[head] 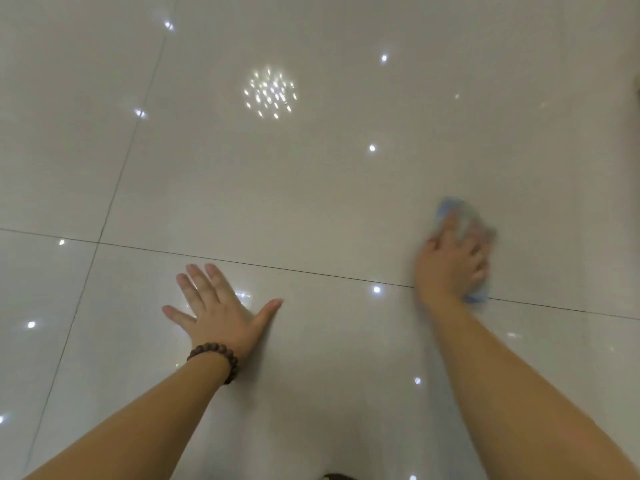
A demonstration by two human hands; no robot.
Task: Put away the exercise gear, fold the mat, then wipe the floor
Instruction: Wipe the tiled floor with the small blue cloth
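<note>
Nearest the camera, two bare forearms reached forward over the glossy pale tiled floor (311, 202). The left hand (216, 311) lay flat on a tile, fingers (194, 289) straight and spread wide, thumb out to the side, holding nothing; a dark beaded bracelet (216, 358) circled its wrist. Farther out and well apart, the right hand (450, 261) pressed down on a blue cloth (457, 211), which lay on the floor across a grout line (311, 271). That hand was blurred, its fingers bent over the cloth. Beyond, ceiling lights (270, 93) reflected in the tiles.
</note>
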